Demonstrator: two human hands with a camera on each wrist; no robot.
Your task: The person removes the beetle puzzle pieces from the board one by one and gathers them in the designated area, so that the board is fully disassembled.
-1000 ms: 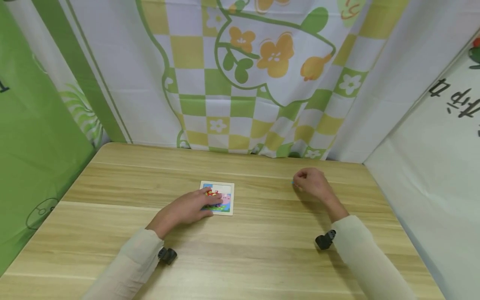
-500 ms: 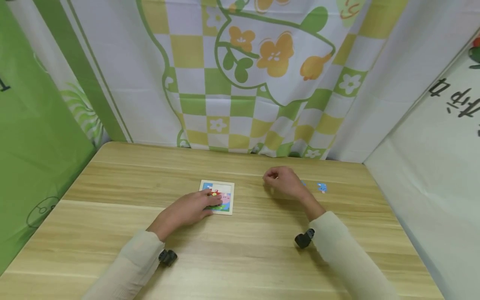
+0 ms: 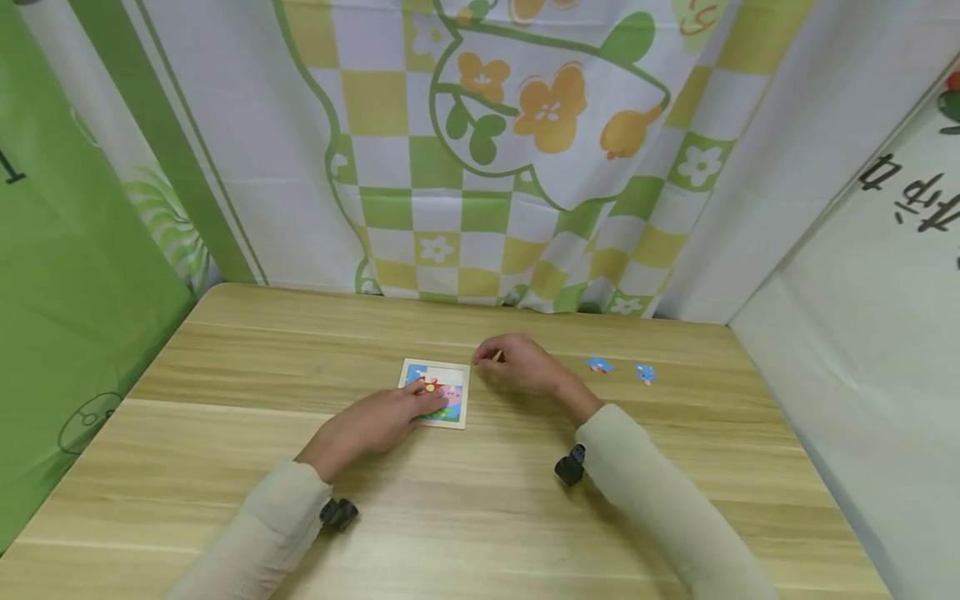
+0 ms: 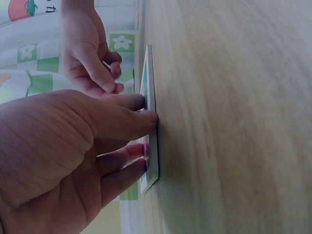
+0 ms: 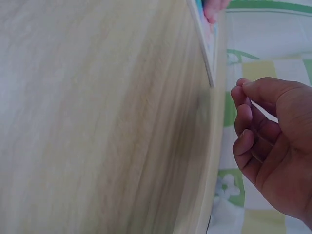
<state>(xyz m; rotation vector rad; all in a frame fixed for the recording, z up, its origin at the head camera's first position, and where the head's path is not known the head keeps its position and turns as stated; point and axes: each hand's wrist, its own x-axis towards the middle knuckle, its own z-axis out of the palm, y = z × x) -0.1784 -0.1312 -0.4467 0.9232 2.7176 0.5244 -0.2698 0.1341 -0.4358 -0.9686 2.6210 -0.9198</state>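
The left hand (image 3: 375,421) lies with straight fingers pressing on the small square picture puzzle board (image 3: 438,392), which sits mid-bench on the pale wood-grain bench (image 3: 225,367), as it did before. The right hand (image 3: 521,362) has travelled from 3 o'clock of the board to just beside its right edge, fingers curled, pinching a thin small piece (image 3: 497,356). Two loose blue puzzle pieces (image 3: 600,365) now lie uncovered further toward 3 o'clock.

The left hand (image 3: 378,419) lies palm down, fingers (image 4: 127,121) straight and spread, forearm angled in from the near left. The right hand (image 3: 522,363) hovers with fingers (image 5: 245,118) curled and thumb pinched to forefinger, forearm angled in from the near right.
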